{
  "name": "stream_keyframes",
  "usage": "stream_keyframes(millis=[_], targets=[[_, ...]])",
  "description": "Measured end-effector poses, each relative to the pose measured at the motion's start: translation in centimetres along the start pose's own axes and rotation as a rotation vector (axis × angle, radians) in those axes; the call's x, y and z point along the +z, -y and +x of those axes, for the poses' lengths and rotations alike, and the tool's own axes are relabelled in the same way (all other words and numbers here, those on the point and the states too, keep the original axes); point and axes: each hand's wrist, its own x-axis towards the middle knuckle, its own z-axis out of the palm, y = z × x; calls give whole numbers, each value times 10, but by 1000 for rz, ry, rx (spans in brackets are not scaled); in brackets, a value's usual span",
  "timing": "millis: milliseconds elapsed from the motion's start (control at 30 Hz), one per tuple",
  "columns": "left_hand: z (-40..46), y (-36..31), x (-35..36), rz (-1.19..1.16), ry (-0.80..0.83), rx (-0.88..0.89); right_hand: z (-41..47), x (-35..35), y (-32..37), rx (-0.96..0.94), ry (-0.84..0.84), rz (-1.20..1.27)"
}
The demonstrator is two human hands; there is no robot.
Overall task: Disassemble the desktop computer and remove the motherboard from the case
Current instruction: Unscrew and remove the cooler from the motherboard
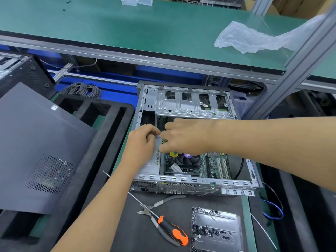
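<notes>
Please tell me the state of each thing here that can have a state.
computer case: open, side panel off
side panel: removed, lying left of the case
motherboard: still inside the case
left hand: fingers curled at the cables
right hand: fingers curled at the cables
screwdriver: lying unused
pliers: lying unused

Silver-grey case [190, 104], green motherboard [216, 164] inside. Screwdriver [174, 231] at the near edge has a black and orange handle. Left side panel [40, 142] is dark grey with a dotted vent patch. Far desk [127, 28] is teal green.
</notes>
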Motion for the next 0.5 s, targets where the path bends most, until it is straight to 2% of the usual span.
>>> stream_keyframes(millis=[67, 133, 167, 233, 333, 400, 467, 500], targets=[[0, 0, 0, 5, 2, 16, -3, 0, 0, 160, 75, 181], [0, 1, 0, -2, 1, 21, -4, -6, -3, 434, 244, 457], [-1, 1, 0, -4, 0, 18, -4, -9, -4, 533, 308, 493], [-1, 2, 0, 4, -1, 16, -5, -11, -2, 605, 363, 437], [0, 1, 1, 4, -2, 18, -6, -12, 6, 460, 248, 169], [0, 0, 0, 6, 1, 12, -5, -10, 9, 212, 101, -42], [0, -1, -1, 5, 7, 6, -3, -7, 10, 12, 18, -103], [0, -1, -1, 3, 8, 11, 0, -6, 9, 8, 13, -70]])
